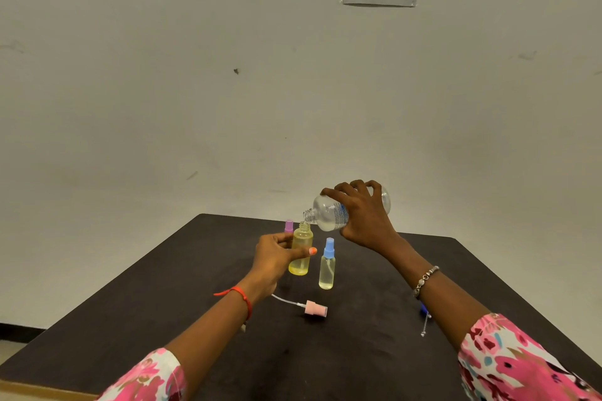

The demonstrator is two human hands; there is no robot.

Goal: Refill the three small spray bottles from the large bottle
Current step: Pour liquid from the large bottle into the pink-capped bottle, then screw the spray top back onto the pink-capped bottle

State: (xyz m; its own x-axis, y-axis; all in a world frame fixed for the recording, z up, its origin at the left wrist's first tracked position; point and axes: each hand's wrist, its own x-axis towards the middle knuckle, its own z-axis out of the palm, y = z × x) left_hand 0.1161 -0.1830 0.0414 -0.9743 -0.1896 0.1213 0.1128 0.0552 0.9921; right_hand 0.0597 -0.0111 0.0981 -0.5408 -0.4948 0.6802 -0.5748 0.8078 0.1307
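Risks, judged from the current set-up:
- The large bottle [329, 212] is tilted almost level, and its open neck sits just above and slightly right of the narrow mouth of the uncapped small bottle [301, 254]. Both openings are small, so a slight sideways drift of either one would likely send liquid down the outside and onto the bench [374, 352].
- The small bottle looks yellow nearly to its shoulder. If that is the liquid level and not a tint in the plastic, it could overflow quickly. Whether a stream is running cannot be told.
- A faster tilt could make the liquid surge out in gulps.
- The blue-capped spray bottle [326, 267] stands just beside the pouring point, and a purple-capped bottle [289, 226] stands close behind the left hand. A bump from either wrist could tip one over.
- The pink spray head [315, 309] lies on the bench nearer the person, with its dip tube resting on the surface. The tube may pick up dirt there.

Hands:
- The left hand [277, 257] wraps the small bottle at mid-body, thumb across the front and fingers curled behind, and holds it upright on or just above the bench.
- The right hand [365, 215] grips the large bottle from above, with spread fingers curled over its body.
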